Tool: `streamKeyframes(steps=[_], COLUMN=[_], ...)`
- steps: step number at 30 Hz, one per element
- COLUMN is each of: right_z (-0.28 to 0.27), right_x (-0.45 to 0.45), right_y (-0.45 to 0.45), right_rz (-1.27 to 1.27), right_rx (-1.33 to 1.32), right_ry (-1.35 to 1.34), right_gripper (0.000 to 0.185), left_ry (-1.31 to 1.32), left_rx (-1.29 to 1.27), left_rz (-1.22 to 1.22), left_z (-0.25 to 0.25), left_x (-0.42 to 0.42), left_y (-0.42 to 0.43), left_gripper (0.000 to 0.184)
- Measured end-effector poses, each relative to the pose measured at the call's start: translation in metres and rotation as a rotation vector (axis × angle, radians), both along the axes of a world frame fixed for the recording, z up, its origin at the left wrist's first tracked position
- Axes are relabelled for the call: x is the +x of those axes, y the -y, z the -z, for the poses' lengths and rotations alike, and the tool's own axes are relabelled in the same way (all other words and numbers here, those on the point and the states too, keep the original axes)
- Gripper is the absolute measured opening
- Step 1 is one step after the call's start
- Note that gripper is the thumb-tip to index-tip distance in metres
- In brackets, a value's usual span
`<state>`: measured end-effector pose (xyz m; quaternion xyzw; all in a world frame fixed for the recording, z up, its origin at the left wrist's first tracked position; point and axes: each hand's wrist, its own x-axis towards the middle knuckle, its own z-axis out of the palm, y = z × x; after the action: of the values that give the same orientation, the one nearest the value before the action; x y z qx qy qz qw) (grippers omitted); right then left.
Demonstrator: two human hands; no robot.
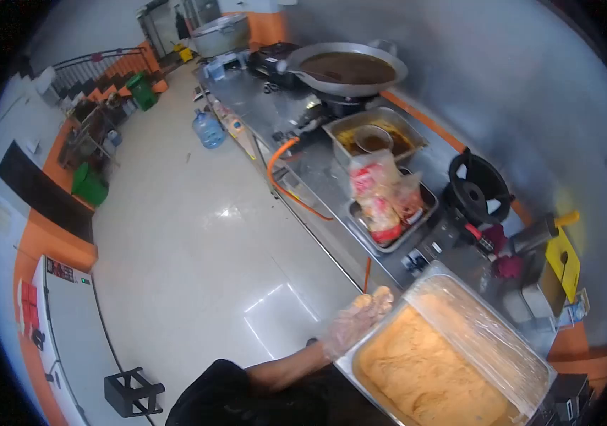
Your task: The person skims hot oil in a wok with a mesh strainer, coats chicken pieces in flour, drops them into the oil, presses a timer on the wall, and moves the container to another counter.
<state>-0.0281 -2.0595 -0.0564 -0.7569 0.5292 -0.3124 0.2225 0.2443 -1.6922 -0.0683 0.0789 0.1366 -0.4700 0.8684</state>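
Observation:
My left hand (pixel 359 323), in a thin clear plastic glove, is beside the left rim of a deep metal pan (pixel 348 363). Its fingers look curled together and are smeared with orange paste; whatever they may hold cannot be made out. The pan contains a thick, pale orange paste (pixel 424 362) with an uneven surface. Clear plastic wrap (pixel 484 341) lies bunched across the pan's right side. My right hand is out of view.
Beyond the pan, a smaller tray (pixel 428 207) holds plastic bags (pixel 376 195) on the steel counter (pixel 310 167). Farther along are a wok of dark liquid (pixel 346 67) and an oily metal pan (pixel 339 138). A gas burner (pixel 477 188) stands by the wall. An orange hose (pixel 271 170) hangs over the counter edge.

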Motion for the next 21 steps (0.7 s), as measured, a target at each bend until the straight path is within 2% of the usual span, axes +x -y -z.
streamKeyframes(steps=[2,4,6,8,10,12,14,16,17,19,20,21], right_z=[-0.004,-0.005,-0.001,0.003,0.007,0.012,0.011,0.003,0.001,-0.004,-0.003,0.032], right_x=[0.035,0.068,0.098,0.125,0.155,0.199,0.266,0.345,0.382,0.459,0.491,0.514], right_y=[-0.035,-0.067,-0.099,-0.136,-0.179,-0.232,-0.29,-0.346,-0.366,-0.404,-0.422,-0.439], right_rz=[-0.059,-0.136,-0.203,-0.277,-0.36,-0.432,-0.478,-0.507,-0.55,-0.539,-0.543,-0.638], right_rx=[-0.011,-0.013,-0.002,0.042,0.146,0.267,0.374,0.473,0.639,0.815,0.901,0.881], right_ry=[-0.007,0.001,-0.003,-0.013,-0.029,-0.03,0.004,0.041,0.119,-0.023,-0.096,0.05], right_gripper=[0.036,0.036,0.037,0.038,0.038,0.039,0.037,0.033,0.032,0.032,0.032,0.033], left_ry=[-0.039,0.136,0.719,0.591,0.615,0.707,0.576,0.59,0.55,0.444,0.489,0.471], left_rx=[-0.129,-0.052,-0.078,0.242,0.498,0.603,0.486,0.492,0.529,0.636,0.603,0.613], left_rz=[-0.091,-0.197,-0.483,-0.429,-0.483,-0.536,-0.57,-0.536,-0.587,-0.707,-0.672,-0.703], left_z=[0.037,0.031,0.027,0.025,0.02,0.016,0.0,-0.028,-0.033,-0.048,-0.056,-0.059], left_x=[0.034,0.073,0.105,0.142,0.166,0.195,0.224,0.26,0.286,0.322,0.342,0.364], left_y=[-0.062,-0.125,-0.175,-0.245,-0.307,-0.362,-0.404,-0.438,-0.461,-0.514,-0.539,-0.567], left_gripper=[0.044,0.045,0.045,0.044,0.045,0.052,0.055,0.055,0.055,0.055,0.058,0.057])
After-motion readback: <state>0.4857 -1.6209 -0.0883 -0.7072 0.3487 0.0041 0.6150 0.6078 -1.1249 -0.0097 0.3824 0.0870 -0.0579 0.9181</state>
